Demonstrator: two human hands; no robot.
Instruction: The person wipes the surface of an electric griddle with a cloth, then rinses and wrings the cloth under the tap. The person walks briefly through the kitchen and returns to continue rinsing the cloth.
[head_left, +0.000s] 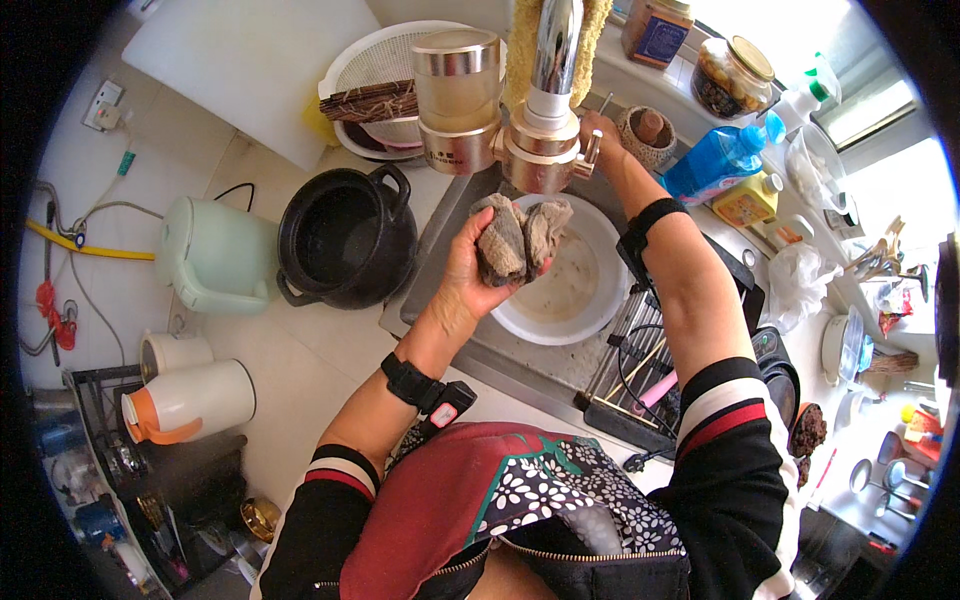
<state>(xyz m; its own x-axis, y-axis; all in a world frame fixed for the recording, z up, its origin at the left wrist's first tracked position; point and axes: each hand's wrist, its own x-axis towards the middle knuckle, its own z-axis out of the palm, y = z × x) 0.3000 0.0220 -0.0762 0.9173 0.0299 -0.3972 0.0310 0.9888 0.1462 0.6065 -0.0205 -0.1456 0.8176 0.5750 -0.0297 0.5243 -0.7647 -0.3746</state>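
Observation:
My left hand (480, 277) grips a crumpled grey-brown rag (517, 238), folded into a wad. It is above the near left rim of a white basin (504, 324), which stands in a metal sink (551, 361) and holds cloudy water with dark bits. My right hand (600, 131) reaches past the basin to the base of the chrome faucet (553, 56), close to a thin metal lever (606, 103). The faucet's filter body (457, 101) partly hides its fingers, so their grip is unclear.
A black pot (341, 236) stands left of the sink; behind it is a white colander (367, 56) with a twig brush (367, 101). A blue detergent bottle (709, 165) and a yellow bottle (746, 199) line the right. A slatted rack (637, 352) spans the sink's right side.

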